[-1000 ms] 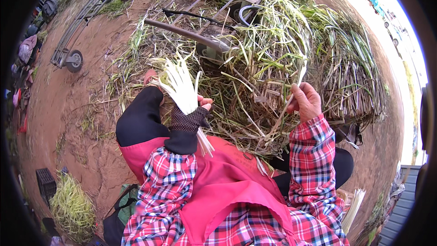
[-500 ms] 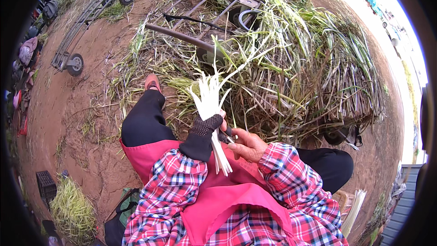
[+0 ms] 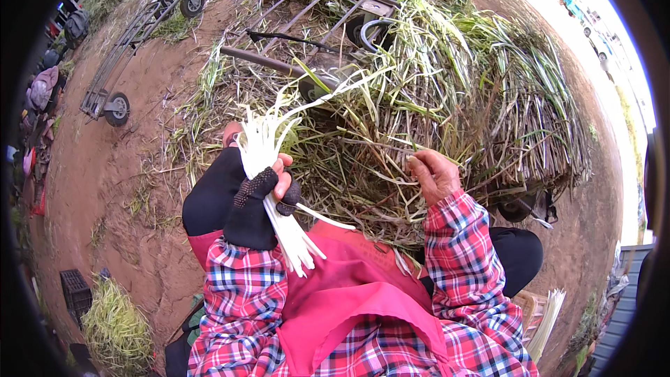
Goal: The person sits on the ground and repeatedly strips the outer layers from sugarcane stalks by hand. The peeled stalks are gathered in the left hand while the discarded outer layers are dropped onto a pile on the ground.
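My left hand (image 3: pixel 269 188), in a dark dotted glove with bare fingertips, grips a bunch of white peeled stalks (image 3: pixel 295 243) upright above my red apron; a loose pale strip sticks out to the right. My right hand (image 3: pixel 426 171), bare, has its thumb and fingers pinched at the front of the big heap of green and dry leafy stalks (image 3: pixel 513 108); what lies between them is too small to make out. More pale stalks (image 3: pixel 544 324) stand at my lower right.
A metal cart (image 3: pixel 286 63) lies in the straw ahead, a second wheeled frame (image 3: pixel 117 108) at the left. A black crate (image 3: pixel 75 292) and yellow-green leaf pile (image 3: pixel 115 324) sit lower left; a grey ridged sheet (image 3: pixel 614 314) lower right, small vehicles (image 3: pixel 565 1) far right.
My right hand went from the heap down to the bunch, and is now back up at the heap. My left hand moved right with the bunch, then back left.
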Demonstrator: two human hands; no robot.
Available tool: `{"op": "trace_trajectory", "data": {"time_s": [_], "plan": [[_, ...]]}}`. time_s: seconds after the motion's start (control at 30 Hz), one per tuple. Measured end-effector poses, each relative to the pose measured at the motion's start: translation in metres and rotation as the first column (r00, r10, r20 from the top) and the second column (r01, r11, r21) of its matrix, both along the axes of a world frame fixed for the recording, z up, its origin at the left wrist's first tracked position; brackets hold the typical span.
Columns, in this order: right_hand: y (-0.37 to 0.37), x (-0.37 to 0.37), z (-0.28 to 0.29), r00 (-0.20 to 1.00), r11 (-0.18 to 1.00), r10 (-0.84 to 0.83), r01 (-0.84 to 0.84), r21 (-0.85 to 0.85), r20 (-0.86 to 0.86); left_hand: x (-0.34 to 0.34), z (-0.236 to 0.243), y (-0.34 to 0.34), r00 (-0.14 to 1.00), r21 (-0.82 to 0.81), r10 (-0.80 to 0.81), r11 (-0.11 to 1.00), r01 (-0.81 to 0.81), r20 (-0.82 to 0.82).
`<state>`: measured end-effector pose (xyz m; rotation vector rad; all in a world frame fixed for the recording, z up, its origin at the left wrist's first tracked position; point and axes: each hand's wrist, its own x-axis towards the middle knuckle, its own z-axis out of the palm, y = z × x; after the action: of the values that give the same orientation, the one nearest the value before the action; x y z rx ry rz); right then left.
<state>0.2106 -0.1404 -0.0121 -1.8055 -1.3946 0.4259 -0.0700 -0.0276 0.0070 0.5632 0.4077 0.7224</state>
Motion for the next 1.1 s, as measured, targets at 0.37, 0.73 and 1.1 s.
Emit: {"op": "trace_trajectory", "data": {"time_s": [0.37, 0.73, 1.1], "plan": [[0.044, -0.057, -0.09, 0.753, 0.575, 0.605, -0.187, -0.797, 0.26, -0.093, 0.11, 0.09, 0.692, 0.241, 0.069, 0.909, -0.341, 0.719], [-0.009, -0.098, -0.117, 0.951, 0.946, 0.308, -0.305, -0.11, 0.01, -0.033, 0.009, 0.063, 0.92, 0.009, 0.346, 0.935, -0.353, 0.187], [0.071, -0.023, -0.175, 0.854, 0.694, -0.491, 0.263, -0.67, -0.172, 0.001, -0.014, 0.038, 0.967, -0.074, 0.131, 0.986, -0.151, -0.219]]}}
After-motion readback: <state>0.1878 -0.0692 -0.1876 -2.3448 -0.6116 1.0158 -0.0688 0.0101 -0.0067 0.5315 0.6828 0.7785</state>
